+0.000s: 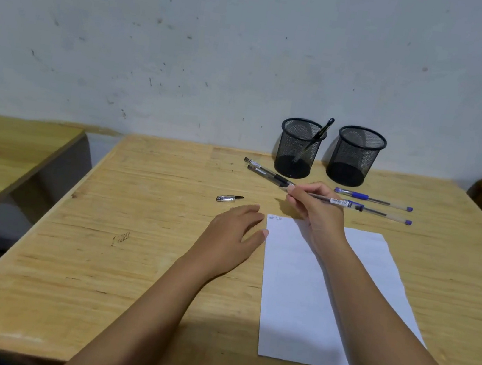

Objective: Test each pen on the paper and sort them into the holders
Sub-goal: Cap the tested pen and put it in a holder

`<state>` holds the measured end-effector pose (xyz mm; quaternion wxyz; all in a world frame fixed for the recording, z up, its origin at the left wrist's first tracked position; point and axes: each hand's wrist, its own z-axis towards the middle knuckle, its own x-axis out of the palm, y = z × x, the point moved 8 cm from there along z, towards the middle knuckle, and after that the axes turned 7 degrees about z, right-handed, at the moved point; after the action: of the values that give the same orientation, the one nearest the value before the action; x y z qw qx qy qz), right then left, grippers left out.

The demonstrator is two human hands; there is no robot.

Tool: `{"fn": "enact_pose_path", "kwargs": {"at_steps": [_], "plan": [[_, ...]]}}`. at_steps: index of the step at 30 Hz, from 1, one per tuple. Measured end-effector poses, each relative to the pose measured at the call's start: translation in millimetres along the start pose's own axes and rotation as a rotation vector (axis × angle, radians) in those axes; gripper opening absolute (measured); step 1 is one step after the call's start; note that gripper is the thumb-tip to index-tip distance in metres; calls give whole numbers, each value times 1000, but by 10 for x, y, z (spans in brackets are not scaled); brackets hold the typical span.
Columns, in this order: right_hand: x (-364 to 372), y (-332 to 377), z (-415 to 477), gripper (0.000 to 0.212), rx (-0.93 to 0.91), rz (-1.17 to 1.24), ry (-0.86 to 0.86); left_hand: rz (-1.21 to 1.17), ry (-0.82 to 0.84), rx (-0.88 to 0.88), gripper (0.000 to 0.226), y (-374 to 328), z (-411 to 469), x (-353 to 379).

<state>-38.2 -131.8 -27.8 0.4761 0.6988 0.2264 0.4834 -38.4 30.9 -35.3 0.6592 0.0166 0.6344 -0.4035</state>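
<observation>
early in the task, by the look of it. one stored pen (322,133) leans in the left holder (296,150). the right holder (355,157) looks empty through the mesh. the paper (324,304) has one small scribble (275,218) at its far left corner, the rest is blank. so i'd judge one pen is sorted and five are left, counting the one in hand.

right hand (315,212) is above the far edge of the paper, fingers and thumb pinching a pen (340,202) near its left end. the barrel points right, nearly level, and the tip is hidden by the fingers. it's not on the paper yet. left hand (233,237) lies flat on the table (97,254), fingers straight, holding nothing, thumb touching the left edge of the paper.

two black pens (262,170) lie just near the left holder. two blue pens (386,202) lie to the right, near the right holder. a loose cap (229,198) lies left of the hands, probably off the pen.

the pen is a clear barrel with a printed label. ink colour i can't tell.
</observation>
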Motion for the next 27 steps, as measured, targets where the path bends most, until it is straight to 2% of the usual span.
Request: {"fn": "enact_pose_path", "kwargs": {"at_steps": [2, 4, 8, 11, 13, 16, 20, 22, 24, 27], "plan": [[24, 57, 4, 10, -33, 19, 34, -134, -151, -62, 32, 90, 34, -187], [30, 113, -7, 8, -36, 31, 66, -109, -274, -103, 29, 208, 94, -363], [39, 176, -3, 11, -3, -11, 128, -1, -228, -180, 34, 491, 226, -376], [43, 183, -21, 12, 17, -43, 160, 82, -202, -146, 29, 538, 253, -299], [43, 189, -44, 13, 26, -39, 177, 52, -225, -133, 24, 491, 257, -317], [68, 169, -102, 11, 58, -59, 183, -95, -247, -161, 19, 409, 231, -392], [95, 152, -193, 10, 75, -59, 193, -533, -249, -211, 16, 224, 151, -451], [98, 151, -220, 8, 75, -28, 197, -671, -238, -228, 17, 127, 123, -435], [95, 160, -241, 6, 76, 19, 196, -772, -221, -227, 18, 66, 120, -421], [107, 181, -281, 6, 96, 56, 216, -766, -173, -192, 20, 12, 140, -430]]}}
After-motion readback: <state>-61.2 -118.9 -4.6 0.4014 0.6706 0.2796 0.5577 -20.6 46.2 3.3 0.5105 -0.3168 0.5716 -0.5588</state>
